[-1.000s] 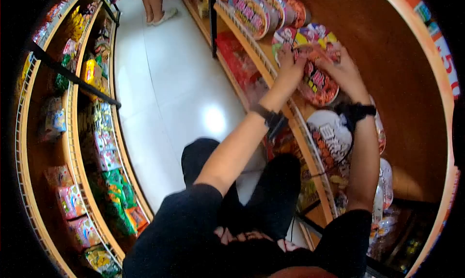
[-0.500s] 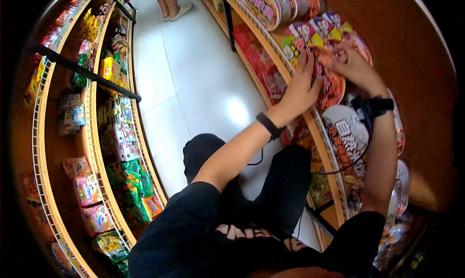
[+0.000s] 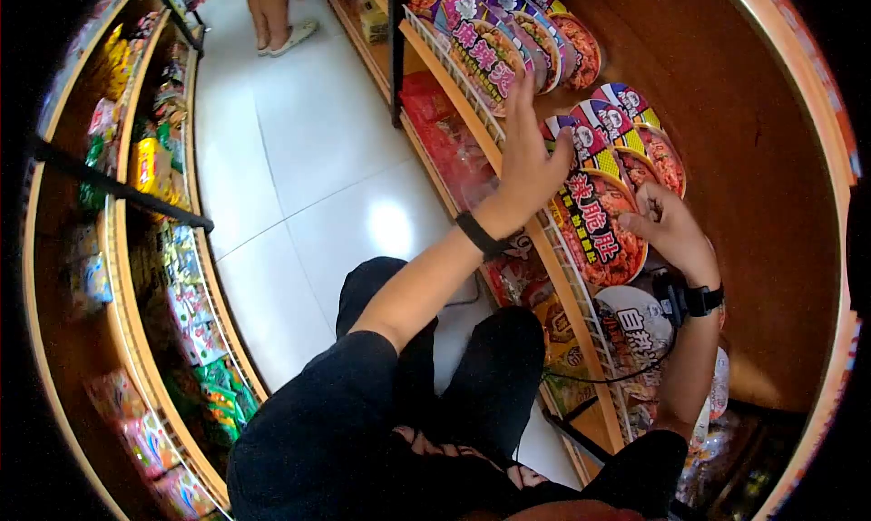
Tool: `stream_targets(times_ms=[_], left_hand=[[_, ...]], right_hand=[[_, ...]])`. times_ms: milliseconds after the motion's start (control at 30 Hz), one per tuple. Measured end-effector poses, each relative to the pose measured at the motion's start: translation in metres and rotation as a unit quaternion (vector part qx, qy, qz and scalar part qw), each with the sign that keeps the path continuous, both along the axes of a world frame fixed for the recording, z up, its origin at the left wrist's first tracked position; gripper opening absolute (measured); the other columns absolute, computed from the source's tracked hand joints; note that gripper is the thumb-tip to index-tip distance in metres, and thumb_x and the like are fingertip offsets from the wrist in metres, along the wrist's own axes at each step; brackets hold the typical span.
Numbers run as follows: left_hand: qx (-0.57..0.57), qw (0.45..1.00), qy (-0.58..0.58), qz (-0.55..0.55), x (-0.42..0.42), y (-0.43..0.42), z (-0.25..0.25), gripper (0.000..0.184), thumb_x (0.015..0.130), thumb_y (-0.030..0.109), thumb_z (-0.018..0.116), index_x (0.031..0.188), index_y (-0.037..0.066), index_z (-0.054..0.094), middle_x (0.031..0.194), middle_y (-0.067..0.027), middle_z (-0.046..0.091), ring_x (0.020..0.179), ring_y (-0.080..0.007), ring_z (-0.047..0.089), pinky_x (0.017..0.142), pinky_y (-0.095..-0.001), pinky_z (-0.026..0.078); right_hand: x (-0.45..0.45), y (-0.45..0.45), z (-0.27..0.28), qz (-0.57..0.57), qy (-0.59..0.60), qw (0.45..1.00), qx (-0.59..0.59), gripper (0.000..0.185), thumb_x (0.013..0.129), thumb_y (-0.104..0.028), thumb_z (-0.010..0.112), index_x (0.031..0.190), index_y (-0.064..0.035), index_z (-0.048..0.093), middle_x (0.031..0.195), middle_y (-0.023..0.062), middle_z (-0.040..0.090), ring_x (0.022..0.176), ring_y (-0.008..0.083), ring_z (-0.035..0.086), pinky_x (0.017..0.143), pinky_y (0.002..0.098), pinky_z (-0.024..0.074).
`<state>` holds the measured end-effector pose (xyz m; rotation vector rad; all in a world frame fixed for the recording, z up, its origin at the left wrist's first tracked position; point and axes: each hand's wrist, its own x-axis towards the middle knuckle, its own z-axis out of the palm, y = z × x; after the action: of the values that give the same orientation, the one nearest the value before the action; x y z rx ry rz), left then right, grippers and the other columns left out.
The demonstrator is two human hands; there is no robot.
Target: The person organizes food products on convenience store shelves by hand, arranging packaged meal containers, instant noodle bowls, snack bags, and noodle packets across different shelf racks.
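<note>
My left hand [image 3: 535, 149] is open, its fingers stretched toward the shelf's back and its palm beside the left edge of an instant food box [image 3: 594, 226]. This colourful box has a round picture of red food and large Chinese characters on its front. At its right edge is my right hand [image 3: 676, 235], with the thumb on the front and the fingers curled round the side. More boxes of the same kind [image 3: 658, 149] stand in a row just behind it. A white box with dark characters [image 3: 635, 317] sits nearer to me on that shelf.
A wire rail [image 3: 567, 267] runs along the shelf's front edge. Purple food boxes [image 3: 490, 54] stand farther along. Across the tiled aisle [image 3: 336, 158], shelves hold bagged snacks [image 3: 195, 326]. Another person's legs [image 3: 269, 13] are at the far end. A cable [image 3: 599, 379] hangs near my right wrist.
My view has shifted, so the shelf appears lower. My left hand has come off the front box's face and straightened its fingers. My right hand has moved to the box's right edge.
</note>
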<state>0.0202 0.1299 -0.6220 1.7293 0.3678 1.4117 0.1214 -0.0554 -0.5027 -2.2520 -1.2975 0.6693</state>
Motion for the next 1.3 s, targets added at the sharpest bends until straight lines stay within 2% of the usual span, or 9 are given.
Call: stream_targets(times_ms=[100,233,433,633,800,1067,1133,1233,1300], left_hand=[[0.036,0.998,0.050,0.016,0.008,0.025,-0.009,0.075,0.090,0.014,0.057,0.149,-0.005,0.014,0.154,-0.0309,0.014,0.144,-0.0443,0.013,0.118,-0.0478,0.012],[0.098,0.987,0.121,-0.041,0.005,0.029,-0.018,0.078,0.093,0.030,0.054,0.151,-0.003,0.013,0.154,-0.0343,0.006,0.143,-0.0506,0.009,0.116,-0.0564,0.008],[0.158,0.974,0.152,-0.063,0.008,0.020,-0.035,0.063,0.095,0.037,0.051,0.147,0.005,0.035,0.155,-0.0251,0.023,0.144,-0.0450,0.017,0.115,-0.0559,0.011],[0.130,0.979,0.142,-0.064,0.011,0.024,-0.035,0.066,0.094,0.036,0.055,0.147,0.003,0.035,0.154,-0.0247,0.024,0.144,-0.0447,0.018,0.114,-0.0538,0.014],[0.144,0.971,0.173,-0.075,0.011,0.024,-0.035,0.071,0.091,0.033,0.061,0.147,0.000,0.033,0.155,-0.0241,0.024,0.145,-0.0437,0.015,0.114,-0.0534,0.014],[0.142,0.957,0.242,-0.076,0.010,0.027,-0.038,0.075,0.090,0.025,0.063,0.147,-0.005,0.025,0.154,-0.0246,0.021,0.144,-0.0415,0.015,0.115,-0.0503,0.015],[-0.067,0.984,-0.022,-0.161,0.008,0.033,-0.042,0.075,0.092,0.017,0.059,0.149,-0.006,0.015,0.151,-0.0280,0.020,0.144,-0.0416,0.012,0.116,-0.0488,0.012],[-0.128,0.991,-0.036,0.001,0.015,0.059,-0.015,0.069,0.089,0.004,0.056,0.147,-0.005,0.019,0.150,-0.0310,0.018,0.143,-0.0443,0.012,0.116,-0.0501,0.013],[-0.190,0.981,-0.021,-0.031,0.021,0.078,-0.001,0.069,0.094,0.014,0.053,0.149,-0.004,0.015,0.154,-0.0321,0.006,0.145,-0.0448,0.003,0.117,-0.0500,0.008]], right_hand=[[-0.005,0.008,0.007,-0.020,0.016,0.999,-0.022,0.030,0.084,-0.011,0.073,0.075,-0.0080,0.044,0.071,-0.0054,0.033,0.066,0.0072,0.034,0.058,0.0259,0.0306],[-0.023,0.022,0.025,-0.060,0.008,0.996,-0.067,0.019,0.084,-0.009,0.071,0.094,0.0019,0.059,0.081,0.0029,0.056,0.078,0.0138,0.052,0.072,0.0295,0.0439],[-0.020,0.063,0.058,-0.057,0.001,0.980,-0.188,0.022,0.090,-0.014,0.064,0.106,0.0013,0.059,0.090,0.0057,0.062,0.082,0.0139,0.057,0.075,0.0295,0.0478],[0.055,0.168,0.025,-0.008,-0.086,0.991,0.099,0.034,0.093,-0.031,0.061,0.114,-0.0036,0.059,0.093,0.0041,0.062,0.085,0.0129,0.059,0.076,0.0271,0.0485],[0.091,0.232,-0.001,-0.108,-0.085,0.990,-0.013,0.064,0.085,-0.038,0.067,0.135,-0.0013,0.050,0.118,0.0143,0.062,0.106,0.0198,0.058,0.091,0.0306,0.0447],[0.112,0.267,-0.015,-0.054,-0.060,0.981,-0.175,0.071,0.078,-0.049,0.067,0.129,-0.0013,0.056,0.123,0.0132,0.062,0.110,0.0225,0.058,0.095,0.0327,0.0437],[0.115,0.266,-0.016,-0.059,-0.045,0.987,-0.139,0.070,0.078,-0.048,0.067,0.129,-0.0017,0.057,0.120,0.0125,0.063,0.107,0.0219,0.058,0.093,0.0334,0.0445],[0.147,0.269,-0.052,-0.055,-0.025,0.991,-0.117,0.067,0.078,-0.047,0.068,0.129,-0.0034,0.058,0.114,0.0101,0.065,0.101,0.0211,0.059,0.090,0.0349,0.0459],[0.157,0.269,-0.070,-0.080,0.045,0.995,-0.043,0.065,0.078,-0.044,0.068,0.128,-0.0039,0.058,0.110,0.0074,0.066,0.096,0.0193,0.060,0.085,0.0326,0.0479]])
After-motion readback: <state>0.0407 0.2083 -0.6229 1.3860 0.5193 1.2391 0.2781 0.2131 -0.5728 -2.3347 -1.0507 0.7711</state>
